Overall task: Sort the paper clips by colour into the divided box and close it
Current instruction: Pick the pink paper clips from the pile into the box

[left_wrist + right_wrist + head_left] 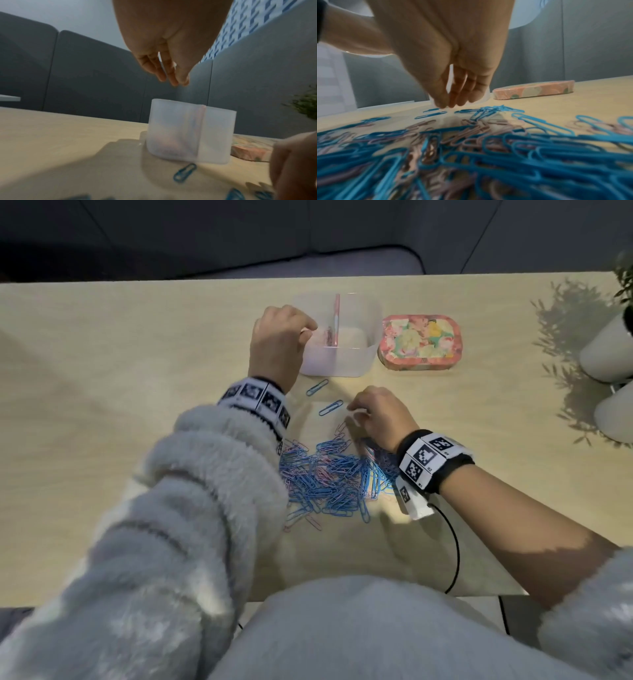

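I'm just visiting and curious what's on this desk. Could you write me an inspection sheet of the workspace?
Surface: pale wooden table, lit unevenly.
Job's things: translucent divided box, open; floral lid beside it; heap of blue and pink paper clips; two blue clips apart.
Clutter: nothing seen.
Hands: left hand over the box's left compartment; right hand reaching at the heap's far edge.
Cables: black cable from the right wristband.
Surroundings: white plant pots, grey partitions.

We see a frosted translucent plastic box [337, 361], smooth coated clips [329, 474], matt wood-grain table [137, 337], fluffy fleece sleeve [191, 474]
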